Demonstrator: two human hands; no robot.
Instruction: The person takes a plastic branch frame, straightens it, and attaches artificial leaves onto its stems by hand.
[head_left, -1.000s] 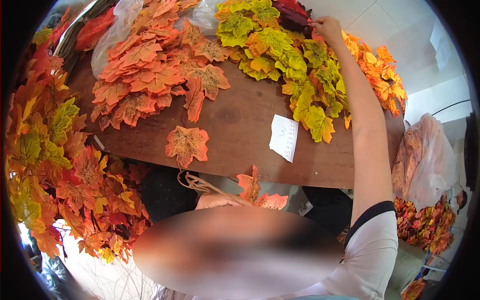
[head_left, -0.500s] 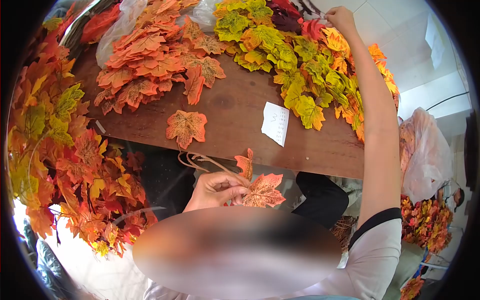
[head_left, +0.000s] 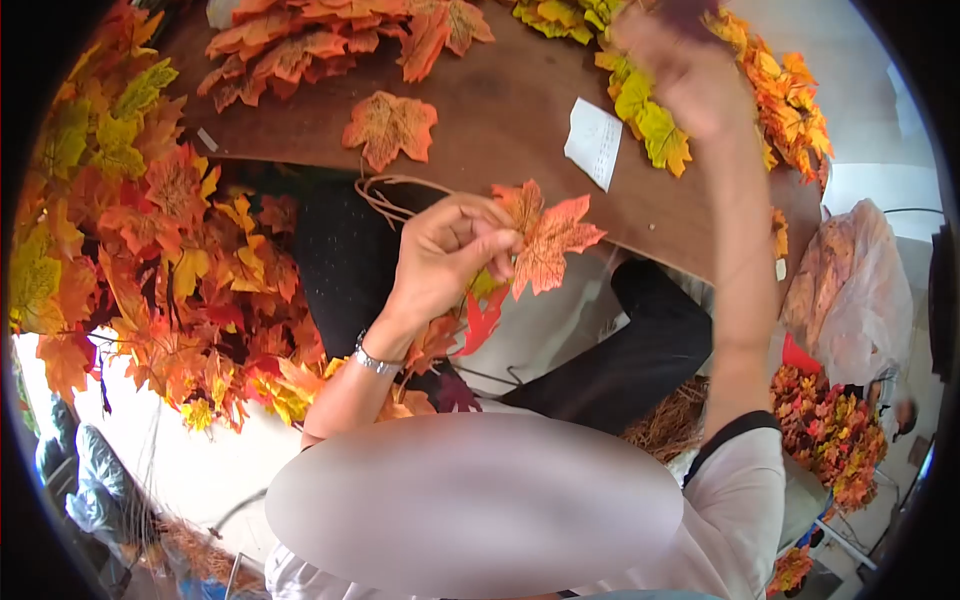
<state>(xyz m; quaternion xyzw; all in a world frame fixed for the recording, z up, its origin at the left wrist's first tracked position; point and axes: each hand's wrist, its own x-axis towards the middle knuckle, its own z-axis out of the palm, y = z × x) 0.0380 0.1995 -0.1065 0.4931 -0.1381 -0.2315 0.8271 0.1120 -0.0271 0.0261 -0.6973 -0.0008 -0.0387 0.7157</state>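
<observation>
My left hand (head_left: 455,250) is closed in a pinch around the stem of a leaf garland, just off the table's front edge. Speckled orange leaves (head_left: 556,245) fan out to the right of its fingers. Below it hang a red leaf (head_left: 482,322) and a dark purple leaf (head_left: 457,393) of the same strand. Thin brown stems (head_left: 385,198) loop out behind the wrist. My right hand (head_left: 675,75), smeared by motion, is over the back right of the table with a dark maroon leaf (head_left: 700,14) at its fingers.
On the brown table (head_left: 480,130) lie orange leaf piles (head_left: 300,45), a single orange leaf (head_left: 391,130), yellow-green leaves (head_left: 650,125) and a paper slip (head_left: 593,145). Leaf garlands (head_left: 170,270) hang at left. A plastic bag (head_left: 850,290) stands at right.
The view has tipped down, so the table sits higher in it. My right hand has come back from the far leaf piles with the maroon leaf. My left hand keeps its pinch.
</observation>
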